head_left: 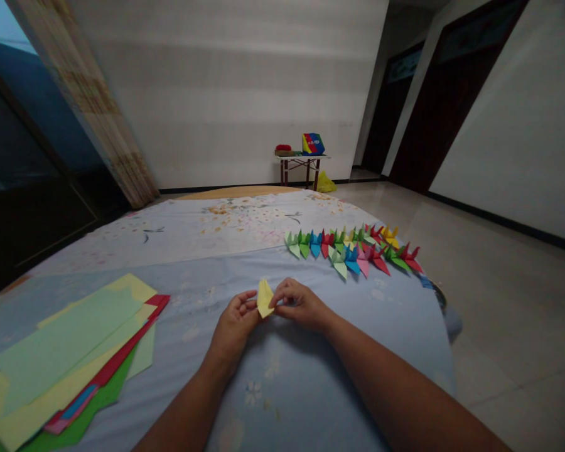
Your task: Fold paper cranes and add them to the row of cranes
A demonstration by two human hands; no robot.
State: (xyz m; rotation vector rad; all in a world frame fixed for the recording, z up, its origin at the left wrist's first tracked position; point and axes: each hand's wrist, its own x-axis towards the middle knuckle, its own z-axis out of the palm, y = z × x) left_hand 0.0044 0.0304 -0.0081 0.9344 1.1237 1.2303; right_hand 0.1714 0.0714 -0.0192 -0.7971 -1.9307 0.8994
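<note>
A small piece of folded yellow paper (264, 299), narrow and pointed at the bottom, is held upright between my two hands above the table. My left hand (240, 314) grips its left lower edge, fingers curled behind or beside it. From the other side, my right hand (300, 304) pinches the paper's right edge between thumb and fingertips. Beyond my right hand stand two rows of folded paper cranes (341, 258) in green, blue, red, pink and yellow. Off to the left lies a pile of coloured paper sheets (70, 345), pale green on top.
A blue and white floral cloth (188, 282) covers the table, whose right edge curves down to the tiled floor (489, 314). Against the far wall, a small side table (306, 157) carries a colourful box (313, 144). A curtain (91, 94) hangs at left.
</note>
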